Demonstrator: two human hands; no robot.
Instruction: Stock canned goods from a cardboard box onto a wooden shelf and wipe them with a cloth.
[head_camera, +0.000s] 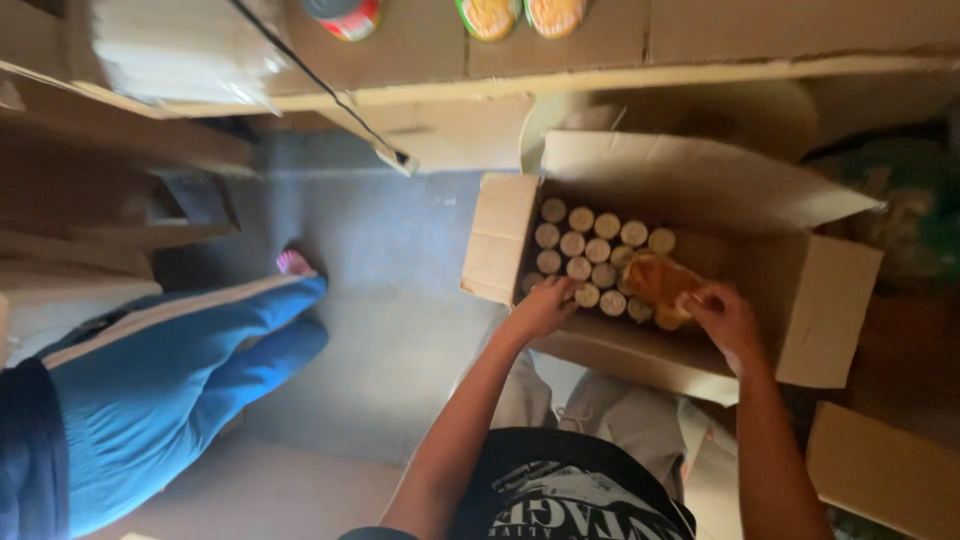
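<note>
An open cardboard box (830, 300) stands on the floor in front of me, its flaps spread out. Inside stand several upright cans (590, 240) with pale round lids, packed in rows. My left hand (545, 305) reaches into the box's near left corner and rests its fingers on the cans there. My right hand (722, 318) is at the near right of the rows, gripping an orange-labelled can (657, 283) that lies tilted on top of the others.
Another person's leg in blue trousers (170, 380) and a foot (293, 263) stand on the grey floor to the left. A cardboard-covered shelf edge (560, 60) above holds colourful cans (488, 14). More cardboard (880, 470) lies at lower right.
</note>
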